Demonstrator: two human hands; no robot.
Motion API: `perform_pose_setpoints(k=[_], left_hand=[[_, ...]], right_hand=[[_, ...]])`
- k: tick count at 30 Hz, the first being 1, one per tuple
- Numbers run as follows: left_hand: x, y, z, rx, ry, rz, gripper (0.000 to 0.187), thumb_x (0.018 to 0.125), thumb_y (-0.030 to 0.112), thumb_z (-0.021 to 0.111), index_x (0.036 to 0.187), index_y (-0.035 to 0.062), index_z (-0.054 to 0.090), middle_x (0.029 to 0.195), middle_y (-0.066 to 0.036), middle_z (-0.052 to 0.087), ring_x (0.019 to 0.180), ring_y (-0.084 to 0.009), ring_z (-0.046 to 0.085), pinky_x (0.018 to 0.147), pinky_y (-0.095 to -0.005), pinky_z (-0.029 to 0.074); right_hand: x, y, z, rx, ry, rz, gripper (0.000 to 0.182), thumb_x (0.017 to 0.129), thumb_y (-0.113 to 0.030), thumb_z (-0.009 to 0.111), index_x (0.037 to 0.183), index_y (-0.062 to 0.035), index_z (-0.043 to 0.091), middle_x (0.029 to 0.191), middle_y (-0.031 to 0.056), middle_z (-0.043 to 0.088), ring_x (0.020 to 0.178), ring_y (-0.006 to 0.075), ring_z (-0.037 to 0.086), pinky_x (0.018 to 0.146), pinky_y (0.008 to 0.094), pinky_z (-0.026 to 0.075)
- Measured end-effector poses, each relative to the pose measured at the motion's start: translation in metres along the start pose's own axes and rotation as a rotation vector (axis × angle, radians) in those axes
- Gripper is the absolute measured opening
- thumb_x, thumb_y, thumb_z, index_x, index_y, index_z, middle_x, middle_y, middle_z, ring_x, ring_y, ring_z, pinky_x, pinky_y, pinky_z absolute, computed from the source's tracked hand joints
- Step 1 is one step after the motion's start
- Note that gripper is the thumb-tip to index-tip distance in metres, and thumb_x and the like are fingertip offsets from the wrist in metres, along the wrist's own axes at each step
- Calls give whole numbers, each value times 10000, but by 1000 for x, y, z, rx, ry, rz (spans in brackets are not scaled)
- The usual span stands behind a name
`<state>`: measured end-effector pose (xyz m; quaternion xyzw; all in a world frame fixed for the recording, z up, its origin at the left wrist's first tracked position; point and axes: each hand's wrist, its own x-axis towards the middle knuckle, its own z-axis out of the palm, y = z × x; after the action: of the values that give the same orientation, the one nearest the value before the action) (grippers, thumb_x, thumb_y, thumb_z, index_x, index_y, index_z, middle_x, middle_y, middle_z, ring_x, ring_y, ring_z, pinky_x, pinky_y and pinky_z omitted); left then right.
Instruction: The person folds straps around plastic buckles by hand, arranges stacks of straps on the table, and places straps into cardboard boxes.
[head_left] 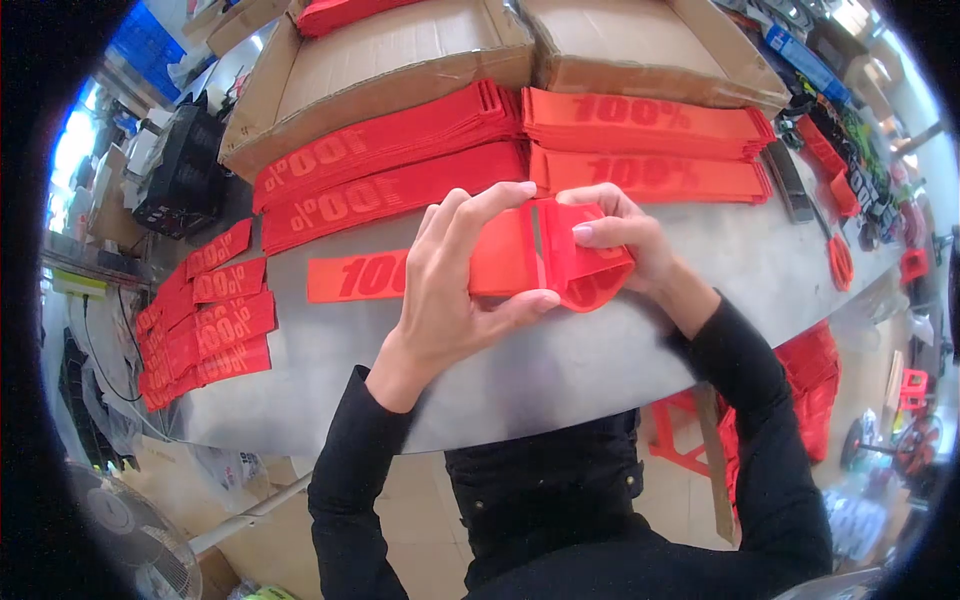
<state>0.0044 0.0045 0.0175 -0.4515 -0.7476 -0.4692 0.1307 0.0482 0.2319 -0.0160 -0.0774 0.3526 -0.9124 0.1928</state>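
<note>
Both hands hold one orange-red strap [345, 279] above the middle of the metal table. My left hand [458, 270] grips it from the left, thumb below and fingers above, beside a flat rectangular slotted piece [545, 243]. On the right, my right hand [625, 238] pinches the strap's folded end, which forms a loop under the fingers. The strap's flat tail, printed with dark digits, sticks out to the left. Behind the hands lie stacks of red straps [345, 207] and orange straps [650, 176] marked "100%".
Two open cardboard boxes [400, 58] stand along the back. Shorter folded straps [232, 325] lie at the table's left end. Orange-handled scissors [840, 262] rest at the right, near a dark flat bar [790, 185]. A black device [182, 170] is at the back left.
</note>
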Motion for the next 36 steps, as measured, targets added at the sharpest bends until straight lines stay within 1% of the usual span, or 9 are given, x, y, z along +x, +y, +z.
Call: perform_pose_setpoints(k=[4,9,13,16,19,22,26,33,36], left_hand=[[0,0,-3,100,-111,-24,845,803,675,700,1294,2,556,1202,-174,645,946,-318,626,867,-429,501],[-1,-1,-2,86,-104,-18,837,807,667,704,1292,1,557,1209,-164,645,937,-316,618,841,-422,503],[-2,-2,0,66,-97,-41,837,770,640,755,1292,13,565,1211,-155,650,936,-312,618,832,-418,509],[0,-1,5,44,-56,10,756,689,455,874,1284,79,597,958,-102,614,819,-257,575,768,-386,456],[0,-1,8,110,-16,28,713,680,408,884,1254,81,616,922,-96,602,788,-258,584,729,-379,476],[-2,3,6,168,4,23,674,668,346,892,1232,78,636,925,-97,623,772,-262,601,711,-376,504],[-3,4,6,262,-20,31,636,654,286,896,1204,77,656,917,-95,638,739,-265,613,689,-368,526],[-1,0,3,354,-45,101,616,663,351,888,1170,92,656,797,-69,552,657,-246,575,633,-350,498],[6,7,-11,431,-60,-12,630,647,330,910,1185,104,674,845,-95,610,723,-276,626,654,-380,528]], right_hand=[[-3,6,2,-12,26,-7,328,874,-5,664,1197,44,634,1063,120,714,918,158,709,826,289,576],[0,7,8,-91,66,-14,238,920,-57,681,1146,9,646,995,57,723,874,109,706,786,249,566],[-1,8,13,-103,111,-12,230,942,-70,670,1158,-2,632,1009,42,715,864,114,692,776,259,562],[2,10,19,-147,168,-73,219,956,-83,662,1154,-2,619,1007,43,710,856,125,674,765,283,556],[4,10,21,-243,227,-199,216,967,-98,655,1150,5,602,991,56,707,860,143,652,753,319,549],[-12,9,13,-1104,257,-468,267,952,-181,686,1109,16,601,984,116,675,862,184,624,758,345,521],[-5,3,33,-1644,57,-416,276,923,-212,693,1027,36,631,991,167,637,863,213,628,768,348,504],[5,0,19,-1246,105,-541,207,883,-160,674,902,46,666,1134,172,606,1027,228,598,912,349,463],[4,-19,9,-1038,140,-543,188,868,-127,658,931,49,672,1185,161,594,1112,231,573,975,351,439]])
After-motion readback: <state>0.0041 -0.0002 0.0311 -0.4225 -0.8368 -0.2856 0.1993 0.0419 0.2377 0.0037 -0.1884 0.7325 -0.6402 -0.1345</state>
